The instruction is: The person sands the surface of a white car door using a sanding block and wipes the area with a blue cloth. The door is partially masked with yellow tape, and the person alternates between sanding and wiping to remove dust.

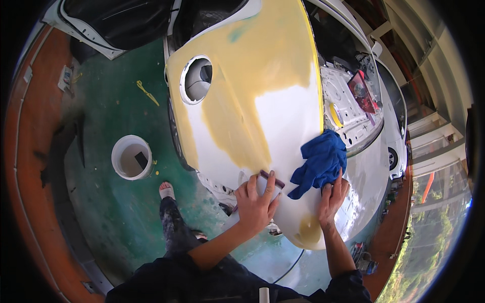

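My left hand (255, 203) grips a pale flat sanding block (263, 186) with a dark maroon edge. It presses the block on the car's rear side panel (285, 113), a white curved surface with broad patches of yellowish filler. To the right, a crumpled blue cloth (323, 159) lies over the panel's edge. My right hand (333, 201) has its fingers closed at the cloth's lower edge; its forefinger reaches up onto the cloth. A round opening (197, 81) sits in the panel's far left part.
A white bucket (117, 157) with cloudy water and a dark piece stands on the green floor at left. Yellow tape (147, 93) lies beyond it. Right of the panel, the bare trunk area holds a red tail light (361, 92) and a yellow roll (336, 115). An open car door (113, 25) stands far left.
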The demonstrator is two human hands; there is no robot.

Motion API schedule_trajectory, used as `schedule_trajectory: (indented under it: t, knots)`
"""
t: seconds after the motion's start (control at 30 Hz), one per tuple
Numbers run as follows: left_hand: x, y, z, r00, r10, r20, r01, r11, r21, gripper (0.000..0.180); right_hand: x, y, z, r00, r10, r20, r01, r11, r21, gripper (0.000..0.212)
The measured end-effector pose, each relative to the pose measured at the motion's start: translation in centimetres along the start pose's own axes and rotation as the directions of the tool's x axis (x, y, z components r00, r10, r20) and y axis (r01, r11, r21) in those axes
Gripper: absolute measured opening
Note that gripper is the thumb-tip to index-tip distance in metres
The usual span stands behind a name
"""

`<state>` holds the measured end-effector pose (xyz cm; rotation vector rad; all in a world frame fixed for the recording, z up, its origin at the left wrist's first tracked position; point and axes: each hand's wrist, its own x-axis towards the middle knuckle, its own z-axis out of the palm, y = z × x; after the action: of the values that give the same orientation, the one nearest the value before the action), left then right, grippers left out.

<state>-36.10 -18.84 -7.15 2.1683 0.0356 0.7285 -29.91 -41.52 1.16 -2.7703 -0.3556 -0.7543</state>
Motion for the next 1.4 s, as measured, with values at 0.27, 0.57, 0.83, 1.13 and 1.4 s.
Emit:
schedule_trajectory:
  t: [0.27, 0.57, 0.83, 1.13, 1.4]
  knots:
    - [14.5, -5.3, -1.1, 1.000, 0.020, -0.022, -0.014, 0.969, 0.245, 0.068, 0.7, -0.5, -0.1, 1.000, -0.017, 0.003, 0.017, 0.998, 0.056, 0.060]
    - [7.5, -3.6, -1.2, 0.998, 0.019, 0.066, -0.033, 0.976, 0.213, 0.070, 0.5, -0.6, -0.8, 1.000, -0.023, -0.004, 0.023, 0.996, 0.085, 0.058]
    - [5.3, -0.9, -1.6, 0.994, 0.053, 0.091, -0.076, 0.960, 0.271, 0.066, 0.6, -1.1, -0.5, 1.000, -0.012, -0.016, 0.013, 0.997, 0.073, 0.058]
    - [8.7, -2.3, -1.2, 0.999, 0.018, 0.042, -0.033, 0.918, 0.396, 0.069, 0.3, -0.7, -0.1, 1.000, -0.012, -0.015, 0.013, 0.999, 0.039, 0.060]
    - [12.2, -4.5, -1.8, 0.998, -0.011, 0.062, -0.017, 0.898, 0.439, 0.067, 0.5, -1.1, 0.0, 0.999, -0.028, -0.033, 0.030, 0.995, 0.090, 0.061]
